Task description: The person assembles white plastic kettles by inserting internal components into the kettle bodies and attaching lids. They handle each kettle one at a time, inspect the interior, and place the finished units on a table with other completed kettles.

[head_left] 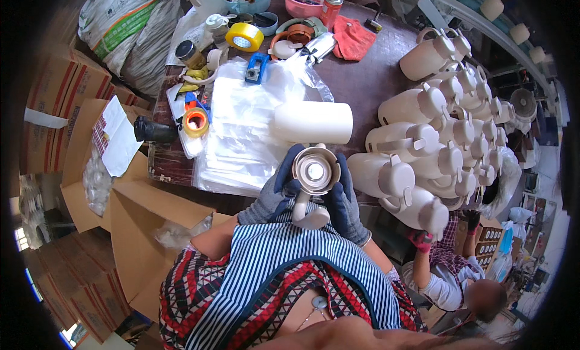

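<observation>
Between my gloved hands, in front of my apron, is a beige jug top. Its round, stepped opening faces up, and a curved arm with a rounded end points toward me. My left hand wraps its left side, and my right hand grips the right side. Both wear grey-blue gloves; the undersides of my fingers are hidden. Just beyond lies a white cylinder on its side, on a stack of clear plastic bags.
Several beige jugs lie in rows on the table's right side. Tape rolls, a blue tape cutter and a red cloth lie farther back. An open carton stands left; a co-worker is at right.
</observation>
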The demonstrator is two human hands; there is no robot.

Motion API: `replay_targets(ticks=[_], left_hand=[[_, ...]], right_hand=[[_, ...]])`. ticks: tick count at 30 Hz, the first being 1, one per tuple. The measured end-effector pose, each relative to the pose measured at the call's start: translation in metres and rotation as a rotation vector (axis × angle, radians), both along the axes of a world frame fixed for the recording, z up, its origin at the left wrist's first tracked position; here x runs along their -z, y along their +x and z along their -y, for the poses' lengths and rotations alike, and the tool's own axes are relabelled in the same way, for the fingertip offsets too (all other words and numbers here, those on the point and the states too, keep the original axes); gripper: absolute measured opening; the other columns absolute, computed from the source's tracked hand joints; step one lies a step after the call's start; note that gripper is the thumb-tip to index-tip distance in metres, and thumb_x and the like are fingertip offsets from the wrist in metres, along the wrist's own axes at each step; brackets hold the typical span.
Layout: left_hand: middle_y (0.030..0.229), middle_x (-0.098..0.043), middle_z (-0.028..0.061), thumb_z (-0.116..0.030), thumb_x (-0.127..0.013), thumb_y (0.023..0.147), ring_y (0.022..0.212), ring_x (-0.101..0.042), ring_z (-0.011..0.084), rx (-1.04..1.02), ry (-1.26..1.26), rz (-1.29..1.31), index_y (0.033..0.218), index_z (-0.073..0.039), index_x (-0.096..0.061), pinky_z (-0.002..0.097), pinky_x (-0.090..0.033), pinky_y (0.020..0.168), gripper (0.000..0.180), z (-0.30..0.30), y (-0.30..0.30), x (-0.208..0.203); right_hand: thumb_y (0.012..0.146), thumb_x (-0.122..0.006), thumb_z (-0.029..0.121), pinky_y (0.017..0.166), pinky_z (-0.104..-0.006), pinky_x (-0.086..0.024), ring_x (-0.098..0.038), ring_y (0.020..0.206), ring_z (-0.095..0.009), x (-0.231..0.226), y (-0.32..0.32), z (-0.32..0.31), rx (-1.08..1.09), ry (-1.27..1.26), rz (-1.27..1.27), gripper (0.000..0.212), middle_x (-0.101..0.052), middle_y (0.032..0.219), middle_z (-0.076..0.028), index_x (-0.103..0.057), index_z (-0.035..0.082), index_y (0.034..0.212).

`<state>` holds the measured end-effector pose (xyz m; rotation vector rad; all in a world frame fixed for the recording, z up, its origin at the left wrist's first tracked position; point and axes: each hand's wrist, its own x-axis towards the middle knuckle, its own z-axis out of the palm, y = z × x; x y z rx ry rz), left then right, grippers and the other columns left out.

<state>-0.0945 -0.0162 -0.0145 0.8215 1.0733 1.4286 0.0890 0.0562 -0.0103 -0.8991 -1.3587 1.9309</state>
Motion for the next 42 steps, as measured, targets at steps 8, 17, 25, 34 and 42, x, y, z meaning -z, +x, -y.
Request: replay_targets(ticks=[8, 17, 25, 34, 42], left_hand=[[0.152, -0.041, 0.0175, -0.04, -0.075, 0.088, 0.143, -0.038, 0.0318, -0.089, 0.219, -0.055, 0.155, -0.004, -0.029, 0.0434, -0.03, 0.119, 0.089, -0.029, 0.021, 0.022], [0.148, -0.045, 0.0176, -0.029, -0.083, 0.078, 0.136, -0.046, 0.0348, -0.061, 0.307, -0.126, 0.14, -0.004, -0.048, 0.0461, -0.035, 0.115, 0.076, -0.044, -0.019, 0.05], [0.116, -0.062, 0.0156, -0.023, -0.076, 0.083, 0.115, -0.057, 0.0348, -0.531, -0.176, -0.422, 0.114, 0.001, -0.064, 0.0428, -0.04, 0.107, 0.04, -0.091, -0.064, 0.191], [0.099, -0.066, 0.0055, -0.029, -0.068, 0.084, 0.097, -0.064, 0.0231, 0.17, 0.147, -1.698, 0.102, -0.013, -0.072, 0.0687, -0.02, 0.116, 0.025, -0.064, -0.038, -0.02], [0.105, -0.064, 0.0063, -0.027, -0.067, 0.084, 0.107, -0.062, 0.0251, 0.208, 0.281, -1.618, 0.094, -0.016, -0.07, 0.0641, -0.025, 0.117, 0.015, -0.05, -0.027, -0.022]], right_hand=[[0.098, -0.056, 0.055, 0.115, -0.0372, -0.036, -0.048, 0.133, -0.021, -0.013, 0.002, -0.004, 0.056, -0.545, -0.441, 0.068, -0.051, 0.146, -0.006, -0.043, 0.012, 0.149], [0.1, -0.048, 0.059, 0.116, -0.0422, -0.035, -0.046, 0.136, -0.025, 0.02, 0.007, -0.008, -0.002, -0.619, -0.71, 0.072, -0.048, 0.15, -0.009, -0.036, 0.012, 0.153], [0.106, -0.042, 0.049, 0.119, -0.0352, -0.03, -0.043, 0.137, -0.02, 0.028, 0.048, -0.047, 0.047, -0.323, -0.619, 0.061, -0.044, 0.151, -0.008, -0.035, 0.01, 0.152], [0.086, -0.076, 0.04, 0.105, -0.0371, -0.047, -0.055, 0.127, -0.025, -0.04, 0.071, -0.05, 0.548, 0.121, 0.082, 0.084, -0.051, 0.145, -0.014, -0.037, 0.0, 0.149], [0.077, -0.079, 0.061, 0.115, -0.0396, -0.036, -0.045, 0.137, -0.026, -0.073, 0.044, -0.043, 0.495, 0.26, 0.13, 0.112, -0.042, 0.152, -0.014, -0.028, 0.0, 0.155]])
